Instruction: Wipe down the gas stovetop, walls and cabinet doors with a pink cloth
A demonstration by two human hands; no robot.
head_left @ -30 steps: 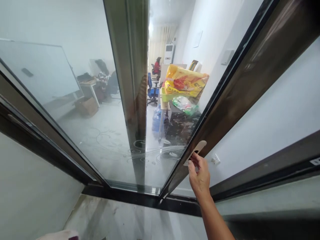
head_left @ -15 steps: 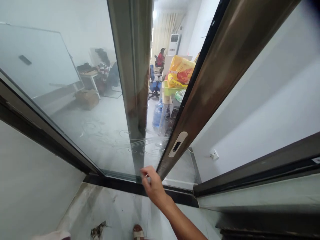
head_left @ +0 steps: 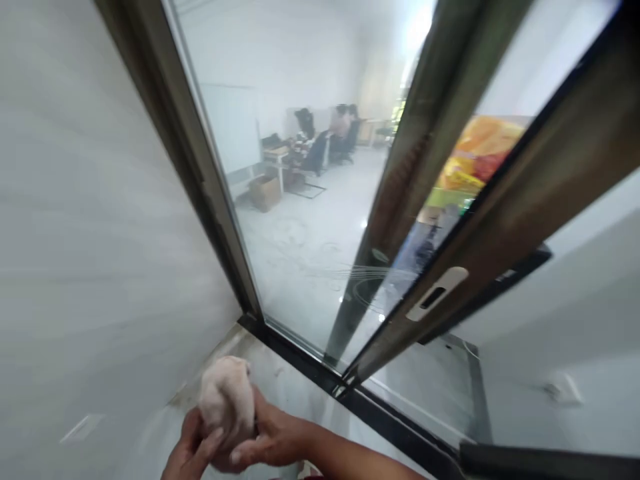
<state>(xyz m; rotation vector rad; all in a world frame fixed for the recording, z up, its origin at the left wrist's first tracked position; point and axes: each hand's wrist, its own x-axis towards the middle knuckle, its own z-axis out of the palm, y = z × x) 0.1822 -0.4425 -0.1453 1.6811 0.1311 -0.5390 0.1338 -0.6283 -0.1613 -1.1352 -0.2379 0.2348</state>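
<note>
Both hands are seen at the bottom edge of the view, closed together around a pale pink cloth (head_left: 226, 407). The left hand (head_left: 193, 453) is curled under and against the lower left side of the cloth, its fingers pressed to the fabric. The right hand (head_left: 267, 437) is wrapped around the cloth from the right, with the thumb laid along its lower edge and the forearm stretched away toward the lower right. The cloth is bunched into a rounded wad that rises above both hands, and it is held in the air over the pale floor (head_left: 280, 383), just in front of the dark door track (head_left: 320, 373).

Beyond the hands, a sliding glass door (head_left: 310, 220) is framed in dark brown metal. One frame bar (head_left: 500, 227) is slanted across the right of the view, and a pale oval handle plate (head_left: 437, 293) with a dark slot is set into it, well apart from the hands. A second bar (head_left: 395, 193) stands behind it, and faint curved scratch marks are seen on the glass near its foot. A white wall (head_left: 90, 233) fills the left side.

Through the glass, an office room is visible, blurred: desks, dark chairs, a cardboard box (head_left: 265, 191) on the floor, and seated people far back. A yellow and red bag (head_left: 475, 157) is seen between the two bars.
</note>
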